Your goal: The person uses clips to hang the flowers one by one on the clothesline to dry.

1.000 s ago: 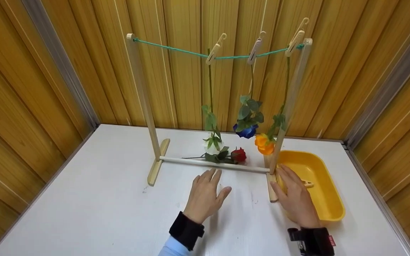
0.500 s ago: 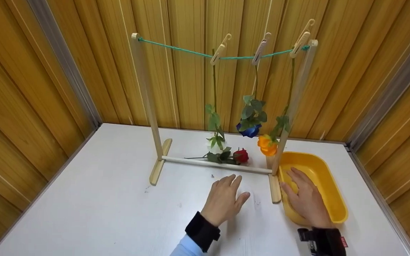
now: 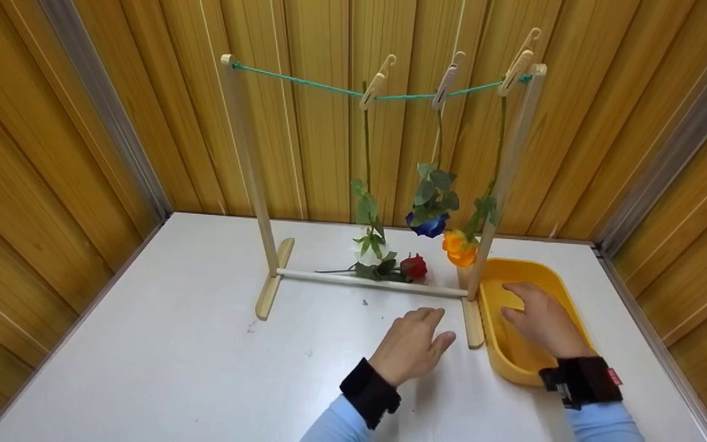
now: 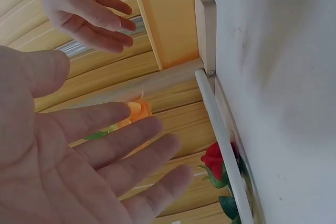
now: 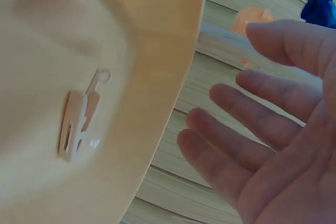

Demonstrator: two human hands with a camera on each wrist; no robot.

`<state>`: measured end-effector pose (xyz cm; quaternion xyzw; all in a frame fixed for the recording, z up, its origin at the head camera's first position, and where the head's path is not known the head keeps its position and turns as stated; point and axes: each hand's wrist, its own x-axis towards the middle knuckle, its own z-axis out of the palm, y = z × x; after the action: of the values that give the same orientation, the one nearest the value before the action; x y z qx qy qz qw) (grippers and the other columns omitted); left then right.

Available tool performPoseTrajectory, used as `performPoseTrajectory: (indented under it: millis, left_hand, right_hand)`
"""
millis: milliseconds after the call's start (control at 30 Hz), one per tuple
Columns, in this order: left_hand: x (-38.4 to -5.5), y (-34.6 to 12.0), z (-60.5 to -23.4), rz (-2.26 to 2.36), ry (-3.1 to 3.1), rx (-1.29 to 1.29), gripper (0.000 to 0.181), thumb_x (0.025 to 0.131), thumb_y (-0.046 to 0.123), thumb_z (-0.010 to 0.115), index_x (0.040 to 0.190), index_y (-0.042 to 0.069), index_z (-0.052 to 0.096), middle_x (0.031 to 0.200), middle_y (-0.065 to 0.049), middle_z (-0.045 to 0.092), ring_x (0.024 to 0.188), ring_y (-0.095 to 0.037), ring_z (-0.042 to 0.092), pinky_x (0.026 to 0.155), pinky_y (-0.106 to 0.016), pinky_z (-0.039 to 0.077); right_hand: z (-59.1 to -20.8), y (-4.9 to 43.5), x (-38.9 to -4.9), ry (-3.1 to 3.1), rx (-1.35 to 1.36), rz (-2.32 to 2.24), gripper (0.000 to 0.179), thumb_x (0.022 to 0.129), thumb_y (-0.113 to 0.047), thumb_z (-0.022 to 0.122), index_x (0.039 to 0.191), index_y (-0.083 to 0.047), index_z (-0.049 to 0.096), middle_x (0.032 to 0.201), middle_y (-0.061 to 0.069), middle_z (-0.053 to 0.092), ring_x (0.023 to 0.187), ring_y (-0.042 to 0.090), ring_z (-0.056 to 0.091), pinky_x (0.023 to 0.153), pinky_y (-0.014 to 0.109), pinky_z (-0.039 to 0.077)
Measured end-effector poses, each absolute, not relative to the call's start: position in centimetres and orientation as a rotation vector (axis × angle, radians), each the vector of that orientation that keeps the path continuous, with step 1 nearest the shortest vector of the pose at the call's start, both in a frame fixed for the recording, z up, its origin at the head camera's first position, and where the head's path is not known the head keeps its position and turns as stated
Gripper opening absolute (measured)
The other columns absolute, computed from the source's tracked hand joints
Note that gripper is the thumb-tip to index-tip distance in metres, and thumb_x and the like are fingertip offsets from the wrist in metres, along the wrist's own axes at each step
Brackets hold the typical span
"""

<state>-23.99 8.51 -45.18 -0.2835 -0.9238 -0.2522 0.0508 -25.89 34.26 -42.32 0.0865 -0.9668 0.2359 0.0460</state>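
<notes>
Wooden rack: I am seeing its left post (image 3: 246, 159) standing left of centre in the head view, with a green cord (image 3: 304, 82) running from its top across the upper middle of the frame.
White flower: it is hanging head down in the centre (image 3: 370, 248), its stem gripped at the cord by a cream clothespin (image 3: 372, 92).
Left hand: it is hovering at lower centre (image 3: 412, 347), in front of the rack's white lower rod (image 3: 329, 278); the fingers are reaching out, loosely spread with the thumb apart, holding nothing.
Red rose: it is lying on the white table just behind that rod, at centre (image 3: 413, 267), its stem pointing left.
Blue flower: it is hanging head down right of centre (image 3: 428, 224) from a pale clothespin (image 3: 447, 85).
Orange flower: it is hanging farther right (image 3: 459, 248), close to the right post, from another cream clothespin (image 3: 516, 73).
Yellow tray: it is sitting at lower right (image 3: 522, 270), just beside the rack's right foot (image 3: 474, 325).
Loose clothespin: I am finding it through the right wrist view, lying inside the tray, left of centre (image 5: 73, 124).
Right hand: it is hovering over the tray at lower right (image 3: 547, 319), fingers slightly bent and spread, thumb apart, holding nothing.
</notes>
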Motion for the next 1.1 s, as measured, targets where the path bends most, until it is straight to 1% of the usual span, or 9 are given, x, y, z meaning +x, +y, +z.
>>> performPoseTrajectory:
  millis: [167,300,433,567,633,767,900,1000,1100]
  left_hand:
    - [-24.6,9.8,-44.9,-0.708,-2.876,-0.908,0.050,0.108,0.043,0.050,0.144,0.010,0.059,0.140,-0.007,0.064,0.127,-0.021,0.061,0.106,-0.037,0.050]
    - [-25.3,10.8,-44.7,-0.664,-2.926,-0.932,0.049,0.108,0.043,0.050,0.144,0.012,0.059,0.139,-0.004,0.064,0.126,-0.019,0.062,0.106,-0.035,0.050]
    - [-25.9,11.6,-44.7,-0.638,-2.986,-0.927,0.048,0.107,0.046,0.051,0.145,0.016,0.059,0.137,-0.001,0.065,0.123,-0.016,0.062,0.105,-0.034,0.050]
    - [-26.4,12.3,-44.9,-0.596,-3.041,-0.908,0.048,0.106,0.048,0.053,0.144,0.018,0.060,0.133,0.001,0.067,0.117,-0.014,0.064,0.104,-0.032,0.051]
    - [-26.5,12.5,-45.0,-0.586,-3.061,-0.900,0.048,0.106,0.048,0.054,0.143,0.019,0.061,0.131,0.001,0.068,0.115,-0.014,0.064,0.103,-0.032,0.051]
    - [-26.5,12.8,-45.1,-0.579,-3.081,-0.888,0.047,0.105,0.048,0.055,0.142,0.019,0.062,0.129,0.001,0.068,0.114,-0.014,0.064,0.103,-0.032,0.051]
    - [-26.3,12.7,-45.1,-0.567,-3.058,-0.888,0.046,0.105,0.046,0.057,0.141,0.018,0.063,0.127,0.001,0.069,0.113,-0.015,0.065,0.101,-0.032,0.052]
    - [-26.2,12.5,-45.1,-0.553,-3.021,-0.895,0.045,0.105,0.045,0.058,0.138,0.016,0.065,0.123,0.000,0.070,0.110,-0.016,0.067,0.097,-0.031,0.053]
    - [-26.0,12.3,-45.2,-0.525,-2.979,-0.908,0.043,0.105,0.044,0.058,0.135,0.016,0.066,0.119,0.000,0.071,0.106,-0.016,0.068,0.093,-0.031,0.055]
  right_hand:
    - [-41.2,35.3,-27.7,-3.153,0.329,0.531,0.043,0.092,-0.009,0.070,0.127,0.015,0.061,0.128,0.039,0.060,0.121,0.056,0.055,0.102,0.067,0.044]
    - [-40.8,35.9,-28.8,-3.251,0.338,0.437,0.037,0.090,-0.007,0.072,0.120,0.013,0.065,0.123,0.037,0.063,0.114,0.051,0.060,0.100,0.066,0.046]
    - [-41.3,36.2,-29.8,-3.255,0.406,0.375,0.026,0.086,-0.002,0.073,0.109,0.010,0.069,0.111,0.032,0.068,0.094,0.040,0.064,0.088,0.058,0.053]
    - [-42.2,36.4,-30.5,-3.294,0.396,0.357,0.018,0.083,0.006,0.071,0.102,0.008,0.071,0.099,0.024,0.070,0.080,0.030,0.059,0.076,0.048,0.054]
    - [-42.7,36.5,-30.8,-3.316,0.384,0.339,0.015,0.083,0.007,0.070,0.099,0.006,0.071,0.093,0.020,0.069,0.077,0.028,0.057,0.074,0.045,0.053]
    - [-43.7,36.8,-31.2,-3.331,0.402,0.289,0.005,0.090,0.005,0.067,0.091,0.002,0.071,0.084,0.012,0.064,0.073,0.025,0.055,0.070,0.041,0.052]
    - [-44.4,36.8,-31.3,-3.286,0.473,0.235,0.014,0.095,0.002,0.064,0.082,-0.001,0.067,0.079,0.010,0.061,0.070,0.025,0.054,0.068,0.041,0.051]
    - [-44.7,36.8,-31.4,-3.246,0.500,0.217,0.017,0.095,0.003,0.062,0.079,-0.001,0.064,0.078,0.010,0.059,0.070,0.025,0.053,0.069,0.042,0.051]
    - [-44.8,36.7,-31.5,-3.239,0.488,0.217,0.014,0.091,0.003,0.065,0.078,-0.002,0.061,0.077,0.010,0.057,0.070,0.026,0.052,0.069,0.042,0.049]
